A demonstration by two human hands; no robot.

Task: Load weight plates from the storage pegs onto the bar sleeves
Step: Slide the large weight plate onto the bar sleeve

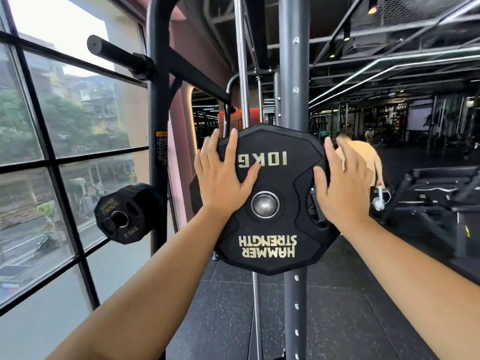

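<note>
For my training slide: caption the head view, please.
Left hand and right hand rest open on a 10 kg plate.

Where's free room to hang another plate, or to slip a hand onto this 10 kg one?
Free: the bare upper-left peg; the lower rim of the 10KG plate. Crowded: its sides, under left hand and right hand.

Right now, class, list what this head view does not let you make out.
Head view:
Behind the 10KG plate: its own face hides whether it sits on a peg or a sleeve.
Under the right hand: its back hides palm contact with the plate's rim.
Print on the frame label: too small.
The background person: blurred, partly behind that hand.
</note>
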